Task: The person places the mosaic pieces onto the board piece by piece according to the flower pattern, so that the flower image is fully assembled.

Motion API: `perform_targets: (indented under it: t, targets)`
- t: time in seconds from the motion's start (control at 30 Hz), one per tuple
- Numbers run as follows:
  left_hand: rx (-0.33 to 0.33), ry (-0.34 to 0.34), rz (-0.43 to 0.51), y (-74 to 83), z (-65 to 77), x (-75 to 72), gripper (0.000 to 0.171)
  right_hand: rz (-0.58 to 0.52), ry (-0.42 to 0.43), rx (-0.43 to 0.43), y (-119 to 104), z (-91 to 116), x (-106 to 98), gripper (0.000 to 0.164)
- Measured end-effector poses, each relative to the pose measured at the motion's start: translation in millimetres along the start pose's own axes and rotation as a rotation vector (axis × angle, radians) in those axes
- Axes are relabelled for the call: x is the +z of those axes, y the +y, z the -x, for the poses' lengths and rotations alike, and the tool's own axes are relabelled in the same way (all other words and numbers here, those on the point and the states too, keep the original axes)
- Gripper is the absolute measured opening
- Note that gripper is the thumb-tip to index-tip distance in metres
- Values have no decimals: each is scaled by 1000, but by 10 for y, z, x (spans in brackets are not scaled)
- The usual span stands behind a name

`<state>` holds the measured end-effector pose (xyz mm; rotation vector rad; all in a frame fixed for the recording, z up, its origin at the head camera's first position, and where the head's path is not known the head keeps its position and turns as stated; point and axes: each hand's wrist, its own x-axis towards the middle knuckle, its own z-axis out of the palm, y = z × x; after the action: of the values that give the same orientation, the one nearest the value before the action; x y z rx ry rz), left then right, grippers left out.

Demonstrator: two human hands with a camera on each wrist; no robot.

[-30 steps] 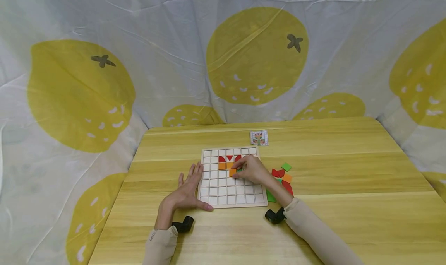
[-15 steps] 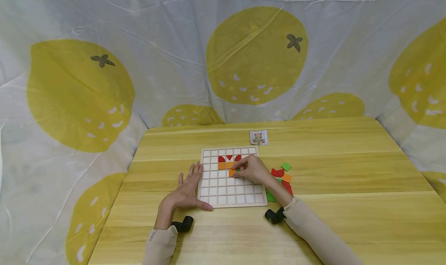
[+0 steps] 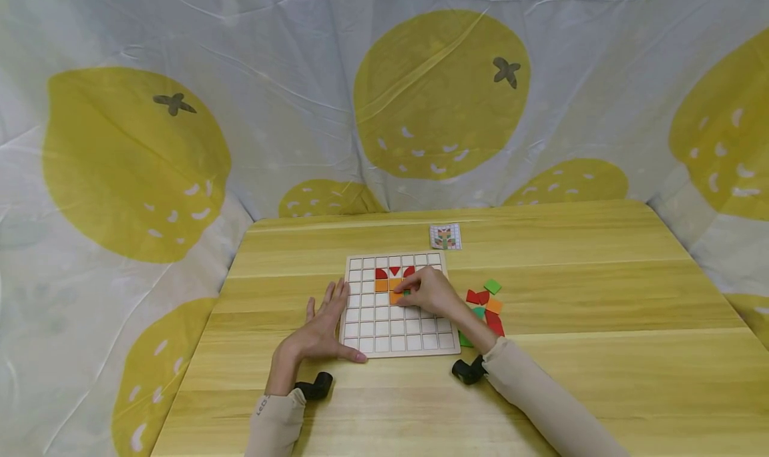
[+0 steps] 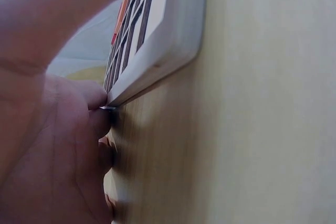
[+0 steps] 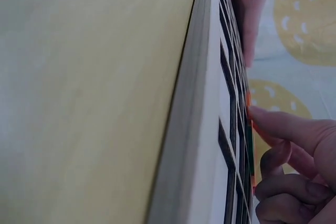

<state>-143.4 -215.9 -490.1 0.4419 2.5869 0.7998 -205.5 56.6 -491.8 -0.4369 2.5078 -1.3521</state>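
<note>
A wooden grid board (image 3: 368,345) lies on the table. My left hand (image 3: 320,330) rests against its left side, fingers spread along the edge and thumb at the front corner. In the right wrist view, my right hand (image 5: 294,166) has its thumb tip at an orange edge. In the head view, the right hand (image 3: 429,293) pinches an orange square tile (image 3: 395,298) on the board, in the column under the red triangle tile (image 3: 394,271). A bit of green shows between these fingers. Red curved tiles (image 3: 381,274) and an orange tile (image 3: 381,285) sit in cells nearby.
Loose red, green and orange tiles (image 3: 494,307) lie right of the board, partly under the right forearm. A small printed pattern card (image 3: 445,237) lies behind the board. Black wrist-camera mounts (image 3: 468,370) hang under the sleeves. A lemon-print cloth (image 3: 444,97) hangs behind the table.
My right fingertips and the orange square tile have shifted slightly left, bringing the tile under the red triangle. The left hand has stayed in place.
</note>
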Motion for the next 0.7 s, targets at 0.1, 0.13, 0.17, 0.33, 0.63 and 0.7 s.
perform_targets:
  t: [0.1, 0.13, 0.17, 0.33, 0.63, 0.7]
  targets:
    - [-2, -2, -4, -5, 0, 0, 149, -19, 1, -6, 6, 21, -36, 14]
    - [0, -1, -1, -5, 0, 1, 149, -29, 5, -6, 11, 34, -63, 14]
    - [0, -1, 0, -5, 0, 1, 149, -38, 10, -3, 24, 54, -98, 13]
    - [5, 2, 2, 2, -1, 7, 150, -52, 45, 20, 175, 185, -378, 14]
    - [-11, 4, -9, -7, 5, 7, 151, -74, 64, 41, 481, 415, -883, 23]
    - [-12, 0, -10, -6, -4, 13, 150, -69, 69, 50, 542, 448, -970, 24]
